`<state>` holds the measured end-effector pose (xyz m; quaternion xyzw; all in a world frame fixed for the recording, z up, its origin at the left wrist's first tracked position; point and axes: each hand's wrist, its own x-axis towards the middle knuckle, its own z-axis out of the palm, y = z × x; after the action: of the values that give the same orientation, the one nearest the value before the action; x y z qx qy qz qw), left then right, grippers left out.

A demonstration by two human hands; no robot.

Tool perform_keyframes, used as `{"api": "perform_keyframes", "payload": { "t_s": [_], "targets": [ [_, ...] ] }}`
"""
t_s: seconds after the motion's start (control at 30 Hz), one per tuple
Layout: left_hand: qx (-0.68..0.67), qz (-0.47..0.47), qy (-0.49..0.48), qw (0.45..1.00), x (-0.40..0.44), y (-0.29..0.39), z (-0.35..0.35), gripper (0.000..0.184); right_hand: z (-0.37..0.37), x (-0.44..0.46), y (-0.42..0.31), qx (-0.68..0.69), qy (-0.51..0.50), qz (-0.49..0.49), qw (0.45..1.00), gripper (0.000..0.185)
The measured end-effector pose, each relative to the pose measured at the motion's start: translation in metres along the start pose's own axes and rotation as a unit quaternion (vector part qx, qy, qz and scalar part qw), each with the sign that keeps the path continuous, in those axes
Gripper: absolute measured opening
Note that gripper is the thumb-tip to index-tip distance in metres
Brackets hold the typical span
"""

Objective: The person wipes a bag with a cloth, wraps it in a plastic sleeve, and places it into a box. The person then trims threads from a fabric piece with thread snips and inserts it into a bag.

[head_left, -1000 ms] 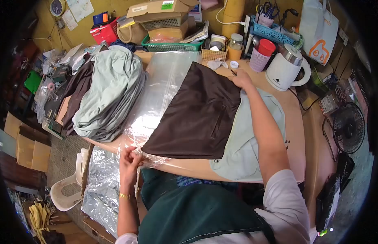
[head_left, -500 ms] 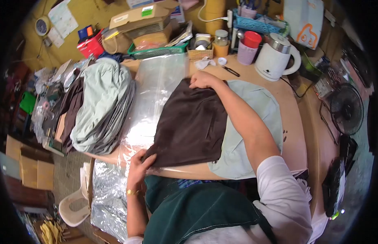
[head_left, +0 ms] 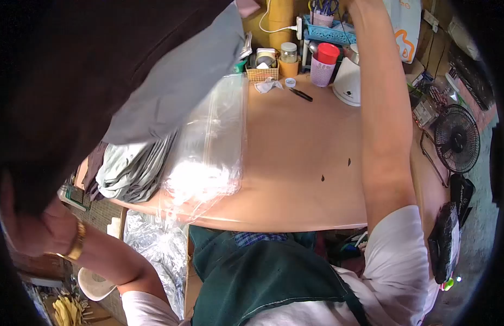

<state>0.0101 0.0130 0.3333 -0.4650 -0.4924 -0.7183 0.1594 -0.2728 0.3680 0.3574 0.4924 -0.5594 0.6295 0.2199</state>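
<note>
A dark brown piece of cloth (head_left: 73,70), with a light grey piece (head_left: 176,92) along its lower right edge, is held up close to the camera and fills the upper left. My left hand (head_left: 37,231), with a gold band at the wrist, is closed on the cloth's lower end; the fingers are partly in shadow. My right arm stretches up past the white kettle (head_left: 348,81), and my right hand (head_left: 363,5) is at the top edge with its fingers hidden. Clear plastic bags (head_left: 208,146) lie flat on the table.
Grey cloths (head_left: 132,171) are piled at the table's left. Along the back are a small basket (head_left: 262,73), a jar (head_left: 288,52), a purple cup with a red top (head_left: 322,70) and a black-handled tool (head_left: 301,94). A fan (head_left: 457,138) stands at right.
The brown and grey cloth has left the table and moved up and left toward the camera. My left hand moved left with it; my right hand moved up and right to the frame's edge.
</note>
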Motion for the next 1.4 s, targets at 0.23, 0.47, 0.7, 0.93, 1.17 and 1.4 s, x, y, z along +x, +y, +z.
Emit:
{"api": "perform_keyframes", "payload": {
  "t_s": [0.23,0.47,0.7,0.93,1.17,1.4],
  "targets": [
    [0.285,-0.333,-0.081,0.895,-0.124,-0.103,0.025,0.033,-0.008,-0.215,0.1,-0.065,-0.1,0.418,0.9,0.018],
    [0.381,-0.405,-0.131,0.821,-0.23,-0.177,0.03,0.054,0.03,-0.356,0.149,-0.128,0.1,0.508,0.846,0.015],
    [0.417,-0.443,-0.131,0.783,-0.262,-0.193,0.026,0.04,0.039,-0.36,0.15,-0.066,0.195,0.385,0.9,0.026],
    [0.338,-0.408,0.008,0.848,-0.235,-0.198,0.039,0.008,0.059,-0.32,0.061,-0.097,-0.008,0.576,0.812,0.016],
    [0.335,-0.413,-0.167,0.83,-0.187,-0.223,0.072,0.036,0.149,-0.369,0.009,-0.236,-0.307,0.361,0.848,0.037],
    [0.471,-0.409,-0.129,0.771,-0.204,-0.278,-0.022,0.026,0.149,-0.382,0.011,-0.194,-0.137,0.387,0.891,0.017]
  ]
}}
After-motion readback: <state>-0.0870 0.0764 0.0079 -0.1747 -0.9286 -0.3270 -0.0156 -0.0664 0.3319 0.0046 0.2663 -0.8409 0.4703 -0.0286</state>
